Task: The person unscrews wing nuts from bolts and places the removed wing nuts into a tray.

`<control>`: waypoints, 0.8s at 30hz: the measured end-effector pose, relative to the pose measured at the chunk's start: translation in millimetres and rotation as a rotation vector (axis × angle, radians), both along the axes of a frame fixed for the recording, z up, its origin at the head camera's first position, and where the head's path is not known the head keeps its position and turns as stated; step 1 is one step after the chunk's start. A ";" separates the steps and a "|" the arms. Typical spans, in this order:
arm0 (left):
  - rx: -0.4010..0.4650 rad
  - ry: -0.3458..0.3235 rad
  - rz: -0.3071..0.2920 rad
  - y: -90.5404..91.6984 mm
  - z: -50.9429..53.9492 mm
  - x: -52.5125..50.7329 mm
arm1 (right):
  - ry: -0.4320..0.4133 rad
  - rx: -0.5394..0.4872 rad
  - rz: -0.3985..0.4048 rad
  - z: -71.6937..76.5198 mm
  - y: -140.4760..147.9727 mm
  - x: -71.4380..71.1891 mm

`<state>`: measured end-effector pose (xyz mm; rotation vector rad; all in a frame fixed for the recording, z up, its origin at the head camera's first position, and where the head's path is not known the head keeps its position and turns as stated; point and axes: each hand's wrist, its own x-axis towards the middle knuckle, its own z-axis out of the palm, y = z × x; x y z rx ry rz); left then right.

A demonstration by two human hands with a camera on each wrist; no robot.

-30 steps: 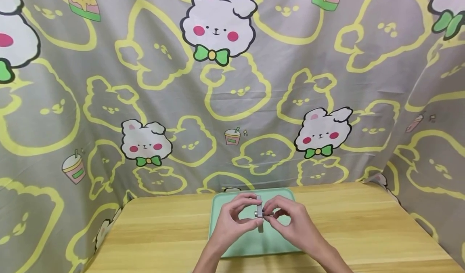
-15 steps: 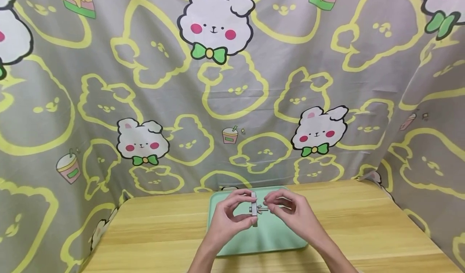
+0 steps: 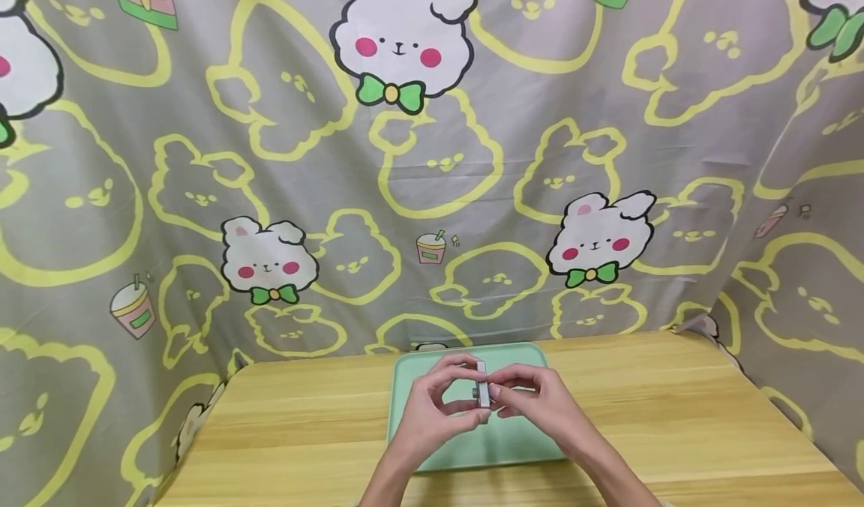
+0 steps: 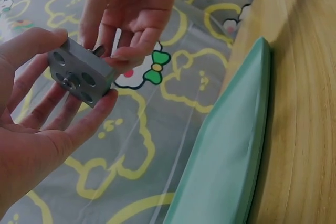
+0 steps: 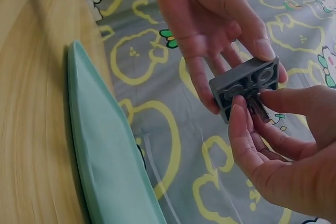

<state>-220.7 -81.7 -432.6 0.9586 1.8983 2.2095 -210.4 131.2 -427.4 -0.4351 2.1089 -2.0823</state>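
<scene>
Above the tray, my left hand [image 3: 432, 406] grips a small grey block [image 4: 79, 72] by its edges, thumb on one side and fingers on the other. Several round holes pass through the block's face. A bolt [image 5: 260, 109] runs through its middle; the round head [image 4: 71, 81] shows on the left side and the threaded end sticks out on the right. My right hand [image 3: 543, 402] pinches a wing nut [image 4: 98, 51] on that bolt with thumb and fingertips, close to the block. Those fingers hide most of the nut.
Beneath both hands a mint-green tray [image 3: 466, 458] lies on a wooden table [image 3: 304, 417]. A grey curtain [image 3: 378, 267] with yellow outlines and white cartoon bunnies hangs behind the table and along both sides.
Half a second ago my right fingers were off the wing nut, near the bolt's end. Now they are back around the nut, against the block. My left hand keeps its hold.
</scene>
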 end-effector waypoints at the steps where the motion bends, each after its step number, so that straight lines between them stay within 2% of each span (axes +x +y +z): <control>1: 0.000 0.001 0.000 0.1 -0.2 0.0 | 0.016 0.007 0.000 0.0 0.1 -0.1; 4: -0.003 0.007 0.004 -0.1 -0.7 -0.4 | 0.082 0.034 -0.002 -0.3 -0.4 0.3; 10: 0.018 -0.011 -0.003 -1.7 -1.4 -1.8 | 0.286 0.139 -0.056 -2.5 -4.9 2.6; 14: 0.031 -0.031 0.001 -4.9 -1.9 -2.4 | 0.493 0.199 -0.099 -5.1 -8.0 3.7; 18: 0.033 -0.024 0.006 -8.8 -1.9 -4.2 | 0.796 0.249 -0.135 -7.3 -10.9 2.5; 20: 0.036 -0.023 0.006 -10.4 -1.4 -5.0 | 0.922 0.274 -0.153 -8.6 -12.7 1.5; 22: 0.042 -0.019 0.002 -11.5 -0.7 -5.3 | 1.005 0.291 -0.166 -9.6 -13.9 0.7; 24: 0.047 -0.027 -0.001 -12.2 0.4 -4.9 | 1.014 0.297 -0.170 -9.9 -14.5 1.4</control>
